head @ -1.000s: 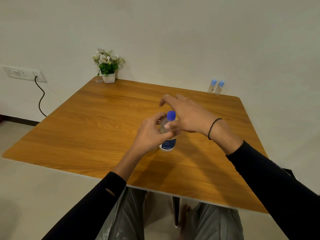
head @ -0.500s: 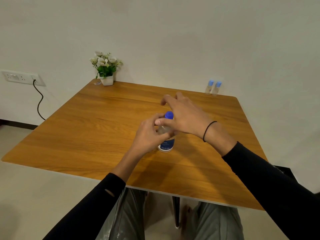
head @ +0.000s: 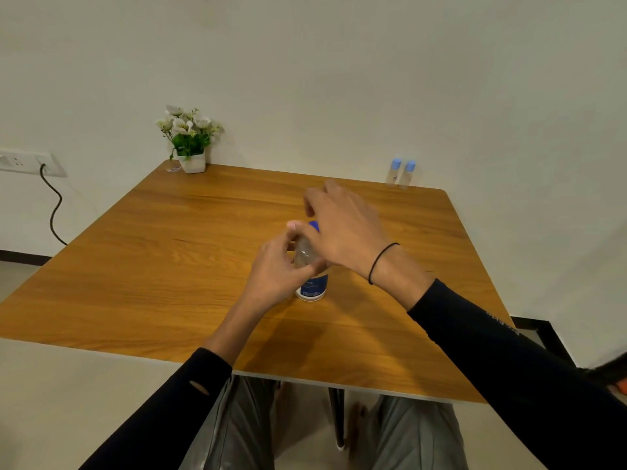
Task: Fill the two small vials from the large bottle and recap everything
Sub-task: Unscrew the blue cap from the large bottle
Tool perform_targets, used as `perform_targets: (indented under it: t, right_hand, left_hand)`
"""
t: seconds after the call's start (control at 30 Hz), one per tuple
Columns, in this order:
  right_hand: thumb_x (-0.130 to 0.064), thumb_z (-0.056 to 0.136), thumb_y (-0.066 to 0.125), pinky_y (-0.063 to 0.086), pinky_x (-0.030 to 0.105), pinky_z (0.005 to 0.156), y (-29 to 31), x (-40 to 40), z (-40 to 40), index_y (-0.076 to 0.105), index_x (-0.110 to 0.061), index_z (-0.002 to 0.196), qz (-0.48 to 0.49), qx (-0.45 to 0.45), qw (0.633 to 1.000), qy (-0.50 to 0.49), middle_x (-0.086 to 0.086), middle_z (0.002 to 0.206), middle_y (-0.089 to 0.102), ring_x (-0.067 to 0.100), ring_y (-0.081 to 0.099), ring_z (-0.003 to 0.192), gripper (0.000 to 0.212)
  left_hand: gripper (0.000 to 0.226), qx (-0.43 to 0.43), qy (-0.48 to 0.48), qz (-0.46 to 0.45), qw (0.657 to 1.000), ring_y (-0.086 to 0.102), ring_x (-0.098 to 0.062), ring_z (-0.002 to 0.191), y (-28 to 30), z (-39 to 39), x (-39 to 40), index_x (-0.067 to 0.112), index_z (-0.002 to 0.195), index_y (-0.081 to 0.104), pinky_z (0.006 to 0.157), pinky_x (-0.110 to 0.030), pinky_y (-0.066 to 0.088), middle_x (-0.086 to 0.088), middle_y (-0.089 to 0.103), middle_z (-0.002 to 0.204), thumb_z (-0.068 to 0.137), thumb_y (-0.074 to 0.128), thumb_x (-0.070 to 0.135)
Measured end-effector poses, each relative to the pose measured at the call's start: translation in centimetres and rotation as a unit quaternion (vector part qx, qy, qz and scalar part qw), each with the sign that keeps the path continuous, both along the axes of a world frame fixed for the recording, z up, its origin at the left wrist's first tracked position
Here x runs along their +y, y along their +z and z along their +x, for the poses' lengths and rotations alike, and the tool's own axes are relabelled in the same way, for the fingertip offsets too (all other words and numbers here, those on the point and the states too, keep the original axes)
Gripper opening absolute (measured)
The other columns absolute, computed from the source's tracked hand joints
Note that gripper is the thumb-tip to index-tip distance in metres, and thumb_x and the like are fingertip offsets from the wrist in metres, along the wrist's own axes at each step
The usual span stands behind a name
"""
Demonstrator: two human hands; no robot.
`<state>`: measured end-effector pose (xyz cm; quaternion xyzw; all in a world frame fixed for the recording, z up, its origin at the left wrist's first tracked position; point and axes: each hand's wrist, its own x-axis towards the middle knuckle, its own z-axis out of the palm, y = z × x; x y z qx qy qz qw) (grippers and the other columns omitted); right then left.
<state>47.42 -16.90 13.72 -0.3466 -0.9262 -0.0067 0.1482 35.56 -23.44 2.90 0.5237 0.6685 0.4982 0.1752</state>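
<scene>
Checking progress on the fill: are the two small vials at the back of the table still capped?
Capped. Both small vials stand upright at the table's far right edge, each with a light blue cap on top, untouched.

Table (head: 169, 266) smooth satin wood; bottle (head: 310, 286) clear plastic

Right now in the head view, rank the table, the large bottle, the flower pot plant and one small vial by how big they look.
1. table
2. flower pot plant, though the large bottle is partly hidden by both hands, so unsure
3. small vial, farthest away
</scene>
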Motion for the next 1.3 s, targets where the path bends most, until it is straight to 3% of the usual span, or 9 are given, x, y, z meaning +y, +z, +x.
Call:
perform_targets:
  t: [0.17, 0.33, 0.5, 0.6, 0.7, 0.8, 1.0, 1.17, 1.3]
  right_hand:
    - [-0.018, 0.095, 0.069, 0.04, 0.032, 0.067, 0.7, 0.2, 0.3, 0.06, -0.024, 0.103, -0.049, -0.034, 0.997, 0.048, -0.001, 0.104, 0.054, 0.023, 0.056, 0.096, 0.013]
    - [-0.051, 0.096, 0.064, 0.048, 0.035, 0.08, 0.5, -0.3, 0.4, 0.052, -0.028, 0.131, -0.05, -0.038, 0.997, 0.052, 0.001, 0.128, 0.051, 0.02, 0.049, 0.117, 0.044]
    - [-0.027, 0.098, 0.069, 0.041, 0.027, 0.064, 0.3, -0.2, 0.0, 0.059, -0.021, 0.107, -0.024, -0.013, 0.999, 0.036, 0.0, 0.107, 0.054, 0.021, 0.058, 0.092, 0.015]
    - [-0.02, 0.095, 0.069, 0.03, 0.023, 0.061, 0.9, -0.3, 0.3, 0.059, -0.022, 0.112, -0.057, -0.04, 0.995, 0.065, -0.001, 0.111, 0.053, 0.017, 0.047, 0.098, 0.02]
    - [-0.033, 0.097, 0.065, 0.045, 0.03, 0.077, 1.0, -0.5, 0.3, 0.052, -0.024, 0.13, -0.066, -0.007, 0.995, 0.069, 0.001, 0.128, 0.055, 0.02, 0.047, 0.117, 0.037]
    - [-0.05, 0.097, 0.064, 0.052, 0.038, 0.08, 0.6, -0.7, -0.1, 0.054, -0.021, 0.126, -0.031, 0.003, 0.999, 0.007, 0.003, 0.118, 0.051, 0.021, 0.053, 0.109, 0.042]
    - [-0.017, 0.093, 0.071, 0.041, 0.032, 0.07, 1.3, -0.6, 0.0, 0.06, -0.02, 0.108, -0.058, -0.039, 0.997, 0.043, 0.0, 0.106, 0.054, 0.02, 0.053, 0.097, 0.018]
    - [-0.044, 0.096, 0.068, 0.053, 0.037, 0.083, 0.7, -0.6, -0.4, 0.052, -0.021, 0.13, -0.076, -0.008, 0.997, 0.025, 0.004, 0.128, 0.053, 0.022, 0.051, 0.116, 0.043]
    - [-0.029, 0.099, 0.068, 0.052, 0.037, 0.075, 0.8, -0.5, -0.5, 0.06, -0.019, 0.108, -0.041, -0.036, 0.998, 0.006, 0.004, 0.11, 0.057, 0.025, 0.06, 0.096, 0.017]
  left_hand:
    - [0.071, 0.004, 0.004, 0.006, 1.0, 0.068, -0.004, 0.11, -0.3, -0.2, 0.2, 0.036, 0.133, 0.063, 0.092, -0.044, 0.063, 0.018, 0.074, 0.118, 0.073, 0.084, 0.066]
    - [0.059, -0.002, -0.002, 0.005, 1.0, 0.068, -0.005, 0.11, -0.3, -0.1, 0.2, 0.031, 0.128, 0.064, 0.093, -0.043, 0.063, 0.015, 0.074, 0.117, 0.077, 0.083, 0.053]
    - [0.064, 0.006, 0.001, 0.016, 1.0, 0.069, -0.006, 0.108, -0.1, 0.0, -0.1, 0.037, 0.129, 0.063, 0.09, -0.044, 0.064, 0.017, 0.074, 0.115, 0.074, 0.081, 0.063]
    - [0.073, 0.004, 0.002, 0.017, 1.0, 0.069, -0.003, 0.107, -0.2, -0.1, 0.0, 0.033, 0.135, 0.062, 0.09, -0.042, 0.064, 0.017, 0.074, 0.116, 0.072, 0.081, 0.065]
    - [0.071, 0.001, 0.002, 0.009, 1.0, 0.067, -0.002, 0.107, -0.2, 0.0, 0.0, 0.024, 0.13, 0.065, 0.089, -0.037, 0.063, 0.014, 0.073, 0.115, 0.072, 0.079, 0.064]
    - [0.063, -0.006, 0.003, 0.006, 1.0, 0.066, -0.005, 0.11, -0.2, 0.1, -0.1, 0.028, 0.124, 0.062, 0.089, -0.032, 0.062, 0.011, 0.072, 0.115, 0.072, 0.081, 0.06]
    - [0.074, -0.008, -0.007, 0.022, 1.0, 0.067, -0.001, 0.106, 0.0, 0.1, 0.1, 0.026, 0.133, 0.064, 0.085, -0.023, 0.059, 0.017, 0.072, 0.114, 0.07, 0.08, 0.062]
    - [0.069, -0.009, -0.003, 0.014, 1.0, 0.066, -0.006, 0.108, -0.4, 0.0, 0.1, 0.026, 0.125, 0.064, 0.089, -0.034, 0.061, 0.011, 0.073, 0.114, 0.069, 0.078, 0.064]
    - [0.062, -0.012, -0.008, 0.026, 1.0, 0.066, -0.003, 0.108, -0.4, 0.1, 0.0, 0.03, 0.125, 0.064, 0.088, -0.027, 0.06, 0.016, 0.072, 0.114, 0.073, 0.082, 0.057]
